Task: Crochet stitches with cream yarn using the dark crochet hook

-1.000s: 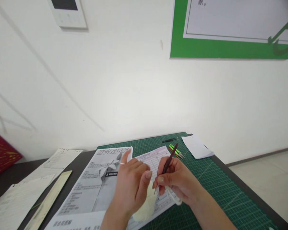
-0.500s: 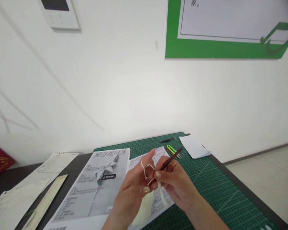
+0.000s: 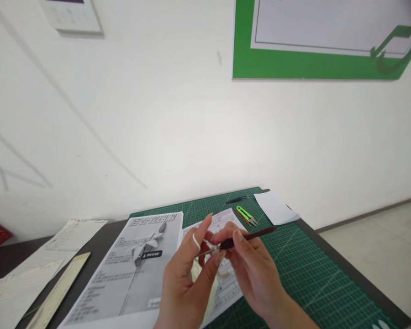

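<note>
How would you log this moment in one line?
left hand: white yarn over finger | right hand: grips dark-handled tool | green snips: lying on cutting mat

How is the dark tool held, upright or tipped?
Tipped: in the right hand, the tool lies close to level, rising only slightly toward the picture's right.

The black surface (image 3: 102, 243) carries a green gridded cutting mat (image 3: 315, 265) on the right; handwritten sheets (image 3: 61, 242) and a pale, narrow strip (image 3: 63, 288) lie at left.
</note>
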Motion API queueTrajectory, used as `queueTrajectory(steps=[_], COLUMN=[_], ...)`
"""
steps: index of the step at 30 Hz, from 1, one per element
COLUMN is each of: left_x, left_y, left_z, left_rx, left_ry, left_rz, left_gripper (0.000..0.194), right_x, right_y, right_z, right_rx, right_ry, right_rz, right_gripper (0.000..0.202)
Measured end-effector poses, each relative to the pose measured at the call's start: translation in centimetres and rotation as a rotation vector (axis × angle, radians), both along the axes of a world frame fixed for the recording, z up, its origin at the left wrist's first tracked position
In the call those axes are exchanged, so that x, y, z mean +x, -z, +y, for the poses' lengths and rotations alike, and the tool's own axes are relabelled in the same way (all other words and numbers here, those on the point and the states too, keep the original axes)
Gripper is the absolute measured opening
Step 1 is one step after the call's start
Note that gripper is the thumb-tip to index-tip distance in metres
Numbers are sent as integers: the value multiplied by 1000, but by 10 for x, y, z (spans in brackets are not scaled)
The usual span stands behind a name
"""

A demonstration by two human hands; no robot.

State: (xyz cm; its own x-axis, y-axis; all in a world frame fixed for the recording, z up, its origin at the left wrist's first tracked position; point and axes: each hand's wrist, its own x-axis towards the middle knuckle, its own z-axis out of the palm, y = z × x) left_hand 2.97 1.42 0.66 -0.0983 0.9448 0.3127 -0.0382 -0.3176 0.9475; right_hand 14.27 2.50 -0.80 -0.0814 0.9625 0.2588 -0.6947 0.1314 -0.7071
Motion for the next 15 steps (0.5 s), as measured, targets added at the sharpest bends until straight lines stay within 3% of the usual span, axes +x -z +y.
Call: queueTrajectory(steps=[6, 12, 15], left_x=[6, 3, -2], left_y=[-5, -5, -3], left_z=[-3, -3, 0], left_rx=[41, -64, -86], left_ry=[-100, -3, 15], left_rz=[6, -166, -161], left_gripper=[39, 56, 59], right_x=[-2, 2, 6], right_y=[1, 2, 2], right_z=[0, 5, 6], right_rx=[-113, -210, -228], right_ry=[-12, -57, -76], right_rz=[126, 181, 158], right_gripper=[7, 13, 13])
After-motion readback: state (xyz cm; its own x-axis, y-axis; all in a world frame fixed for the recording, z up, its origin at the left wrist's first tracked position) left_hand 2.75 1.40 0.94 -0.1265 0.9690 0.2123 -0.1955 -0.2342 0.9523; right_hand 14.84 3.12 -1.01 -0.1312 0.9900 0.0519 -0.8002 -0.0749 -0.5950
